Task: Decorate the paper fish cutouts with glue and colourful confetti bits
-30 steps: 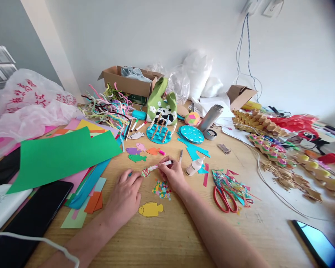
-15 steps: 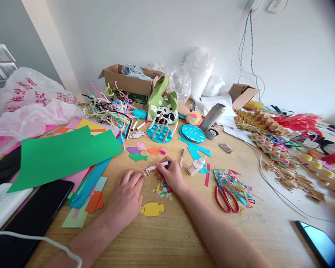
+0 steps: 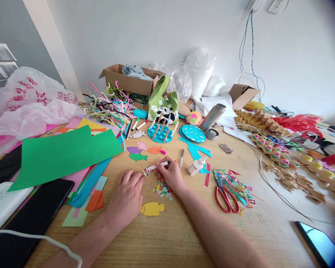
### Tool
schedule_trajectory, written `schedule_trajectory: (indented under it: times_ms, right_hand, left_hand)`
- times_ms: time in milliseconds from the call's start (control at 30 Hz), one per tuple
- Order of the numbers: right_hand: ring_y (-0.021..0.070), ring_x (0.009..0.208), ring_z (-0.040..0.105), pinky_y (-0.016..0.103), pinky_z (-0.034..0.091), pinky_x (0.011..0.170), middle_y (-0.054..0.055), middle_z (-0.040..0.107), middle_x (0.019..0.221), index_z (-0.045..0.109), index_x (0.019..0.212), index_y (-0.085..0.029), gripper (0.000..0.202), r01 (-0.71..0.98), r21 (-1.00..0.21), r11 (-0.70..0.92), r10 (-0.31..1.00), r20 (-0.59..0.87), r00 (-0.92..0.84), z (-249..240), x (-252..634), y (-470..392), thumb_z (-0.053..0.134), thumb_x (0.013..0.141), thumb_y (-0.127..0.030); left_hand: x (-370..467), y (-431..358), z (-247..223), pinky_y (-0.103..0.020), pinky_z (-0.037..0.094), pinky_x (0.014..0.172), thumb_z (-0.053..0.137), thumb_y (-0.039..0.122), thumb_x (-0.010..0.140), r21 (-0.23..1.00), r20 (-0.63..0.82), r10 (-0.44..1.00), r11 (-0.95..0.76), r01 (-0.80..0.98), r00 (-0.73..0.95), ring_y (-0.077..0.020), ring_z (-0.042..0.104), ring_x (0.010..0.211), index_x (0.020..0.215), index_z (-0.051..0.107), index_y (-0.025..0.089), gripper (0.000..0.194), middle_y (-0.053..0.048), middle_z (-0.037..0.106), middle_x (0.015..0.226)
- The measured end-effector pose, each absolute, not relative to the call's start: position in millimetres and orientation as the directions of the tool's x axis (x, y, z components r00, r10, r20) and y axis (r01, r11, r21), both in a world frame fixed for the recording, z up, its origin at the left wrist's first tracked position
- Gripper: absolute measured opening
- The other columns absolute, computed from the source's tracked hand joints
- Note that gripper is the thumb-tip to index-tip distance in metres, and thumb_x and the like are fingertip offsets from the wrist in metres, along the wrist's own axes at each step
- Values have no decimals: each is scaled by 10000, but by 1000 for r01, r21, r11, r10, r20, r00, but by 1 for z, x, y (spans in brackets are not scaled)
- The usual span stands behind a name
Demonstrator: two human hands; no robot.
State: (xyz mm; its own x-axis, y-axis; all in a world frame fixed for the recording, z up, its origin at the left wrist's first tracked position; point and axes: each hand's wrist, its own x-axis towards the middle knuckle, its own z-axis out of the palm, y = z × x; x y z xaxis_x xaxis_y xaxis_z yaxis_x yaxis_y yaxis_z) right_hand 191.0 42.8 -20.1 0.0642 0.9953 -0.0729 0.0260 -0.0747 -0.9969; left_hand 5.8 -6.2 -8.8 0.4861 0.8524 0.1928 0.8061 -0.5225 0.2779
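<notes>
My right hand [image 3: 170,175] is closed around a white marker [image 3: 164,163], tilted with its tip toward a small patterned paper fish [image 3: 147,171] in white, red and green. My left hand [image 3: 128,195] lies on the table with fingers stretched out, the fingertips touching the fish's left end. Part of the fish is hidden by the fingers and marker. Beneath the hands are small coloured paper dots [image 3: 162,190] and a yellow paper fish [image 3: 152,209]. Beyond them lie purple [image 3: 134,150], green [image 3: 138,157], orange [image 3: 155,150] and pink paper fish [image 3: 142,145], with a pink cap [image 3: 163,152] nearby.
A glue bottle [image 3: 195,166] and a pen [image 3: 181,158] are right of my hands. Red-handled scissors [image 3: 227,201] lie by paper scraps [image 3: 234,186]. Coloured paper sheets [image 3: 67,152] cover the left side. A steel flask [image 3: 213,117] leans farther back. A phone [image 3: 318,242] lies at lower right.
</notes>
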Motion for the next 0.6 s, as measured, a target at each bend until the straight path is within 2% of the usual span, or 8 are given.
schedule_trajectory:
  times_ms: [233, 600]
  right_hand:
    - [86, 332, 428, 192, 310, 302, -70, 553, 485, 478, 743, -224, 333, 53, -995, -83, 995, -79, 64, -19, 191, 42, 693, 735, -479]
    - [93, 347, 440, 205, 336, 316, -59, 576, 511, 467, 746, -227, 334, 50, -995, -87, 994, -83, 64, -19, 191, 42, 693, 730, -473]
  left_hand:
    - [5, -6, -10, -449, 373, 1077, 453, 50, 770, 258, 191, 849, -528, 809, 493, -285, 455, 1212, 1278, 592, 134, 533, -88, 620, 1285]
    - [6, -5, -10, -440, 373, 1080, 445, 53, 774, 244, 164, 849, -529, 813, 503, -283, 445, 1217, 1298, 580, 134, 547, -78, 610, 1304]
